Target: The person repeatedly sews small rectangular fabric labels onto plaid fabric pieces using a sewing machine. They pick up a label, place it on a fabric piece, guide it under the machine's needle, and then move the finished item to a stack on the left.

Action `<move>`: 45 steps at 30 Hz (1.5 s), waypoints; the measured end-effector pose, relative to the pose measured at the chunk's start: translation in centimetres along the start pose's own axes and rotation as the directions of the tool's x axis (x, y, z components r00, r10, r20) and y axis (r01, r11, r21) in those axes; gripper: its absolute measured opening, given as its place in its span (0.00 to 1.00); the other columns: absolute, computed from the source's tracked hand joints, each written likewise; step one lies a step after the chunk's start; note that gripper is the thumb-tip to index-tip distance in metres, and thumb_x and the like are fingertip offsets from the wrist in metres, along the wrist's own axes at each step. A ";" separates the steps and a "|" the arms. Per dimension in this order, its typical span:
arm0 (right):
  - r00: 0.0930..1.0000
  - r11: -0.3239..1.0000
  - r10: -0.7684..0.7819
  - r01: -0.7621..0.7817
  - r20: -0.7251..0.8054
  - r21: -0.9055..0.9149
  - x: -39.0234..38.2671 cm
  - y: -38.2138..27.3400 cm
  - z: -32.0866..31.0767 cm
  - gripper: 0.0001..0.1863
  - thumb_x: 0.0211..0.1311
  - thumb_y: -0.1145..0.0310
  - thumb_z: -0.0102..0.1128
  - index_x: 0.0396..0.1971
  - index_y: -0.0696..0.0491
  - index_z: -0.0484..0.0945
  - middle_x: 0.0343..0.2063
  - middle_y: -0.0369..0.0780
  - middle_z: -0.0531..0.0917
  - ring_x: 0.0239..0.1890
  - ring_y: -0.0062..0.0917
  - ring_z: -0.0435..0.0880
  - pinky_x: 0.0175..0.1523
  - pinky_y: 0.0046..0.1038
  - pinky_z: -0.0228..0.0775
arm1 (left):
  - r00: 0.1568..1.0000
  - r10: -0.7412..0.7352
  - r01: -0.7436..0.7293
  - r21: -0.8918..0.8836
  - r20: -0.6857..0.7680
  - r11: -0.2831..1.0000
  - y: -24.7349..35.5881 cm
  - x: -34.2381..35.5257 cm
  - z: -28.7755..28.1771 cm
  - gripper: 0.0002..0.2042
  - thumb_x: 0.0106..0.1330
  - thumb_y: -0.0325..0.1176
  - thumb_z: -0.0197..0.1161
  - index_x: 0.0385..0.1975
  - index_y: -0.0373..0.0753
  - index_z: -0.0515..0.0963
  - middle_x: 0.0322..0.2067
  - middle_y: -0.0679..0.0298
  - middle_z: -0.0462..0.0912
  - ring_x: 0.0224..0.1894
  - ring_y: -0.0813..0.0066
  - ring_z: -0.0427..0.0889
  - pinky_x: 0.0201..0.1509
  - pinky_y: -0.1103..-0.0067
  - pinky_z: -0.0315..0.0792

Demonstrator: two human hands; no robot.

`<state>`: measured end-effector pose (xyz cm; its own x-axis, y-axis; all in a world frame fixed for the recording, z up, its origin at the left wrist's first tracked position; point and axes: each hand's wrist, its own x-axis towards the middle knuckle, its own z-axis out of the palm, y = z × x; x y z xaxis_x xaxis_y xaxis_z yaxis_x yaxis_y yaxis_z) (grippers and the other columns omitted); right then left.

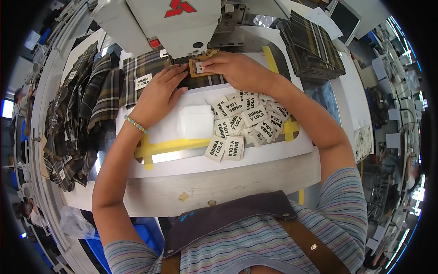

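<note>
At the white sewing machine head [178,20], my left hand [162,91] lies on dark plaid fabric [130,73], fingers stretched out just left of a small tan frame [194,68]. My right hand [242,73] has its fingers bent together over that frame, gripping it, with a small white label [200,68] showing inside. Another white printed label [143,81] sits on the fabric at the left. A heap of printed labels [254,118] lies below my right hand, beside a white block [195,122] on the yellow-taped board [173,162].
Crumpled plaid pieces [73,123] hang at the left; a folded plaid stack [310,45] stands at back right. A screen [342,20] is behind it. A blue bin [146,233] and plastic bag [75,221] are under the table. Co-workers [25,210] sit at far left.
</note>
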<state>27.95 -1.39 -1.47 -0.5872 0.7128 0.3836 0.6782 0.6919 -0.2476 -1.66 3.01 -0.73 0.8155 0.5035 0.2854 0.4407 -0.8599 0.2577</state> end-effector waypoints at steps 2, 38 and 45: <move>1.000 1.000 0.005 -0.005 0.012 -0.025 0.2 -0.2 -0.3 0.26 0.63 0.85 0.55 0.59 0.50 0.86 0.61 0.38 0.85 0.65 0.35 0.81 0.71 0.35 0.76 | 1.000 0.020 -0.019 -0.009 0.022 1.000 0.0 0.0 -0.3 0.21 0.75 0.31 0.65 0.64 0.31 0.78 0.70 0.54 0.77 0.74 0.50 0.71 0.79 0.61 0.66; 0.997 0.998 0.053 -0.052 0.051 -0.031 1.2 0.4 -0.6 0.22 0.67 0.80 0.55 0.57 0.51 0.87 0.62 0.39 0.84 0.68 0.36 0.78 0.71 0.35 0.75 | 0.999 0.025 -0.027 0.066 0.034 0.997 -0.4 1.3 -1.0 0.20 0.75 0.33 0.65 0.63 0.32 0.80 0.64 0.52 0.83 0.64 0.48 0.79 0.71 0.62 0.73; 0.994 0.996 0.090 -0.089 0.063 -0.031 0.9 0.8 -1.3 0.22 0.66 0.80 0.54 0.56 0.52 0.88 0.62 0.40 0.84 0.68 0.38 0.78 0.72 0.37 0.73 | 1.000 0.008 -0.009 0.030 0.022 1.000 -0.6 1.9 -0.9 0.20 0.75 0.33 0.65 0.64 0.34 0.80 0.61 0.51 0.84 0.63 0.47 0.78 0.69 0.62 0.73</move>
<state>28.54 -0.36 -0.13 -0.5500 0.7782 0.3031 0.7407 0.6222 -0.2533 -0.70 4.60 0.48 0.8273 0.4943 0.2669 0.4443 -0.8665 0.2274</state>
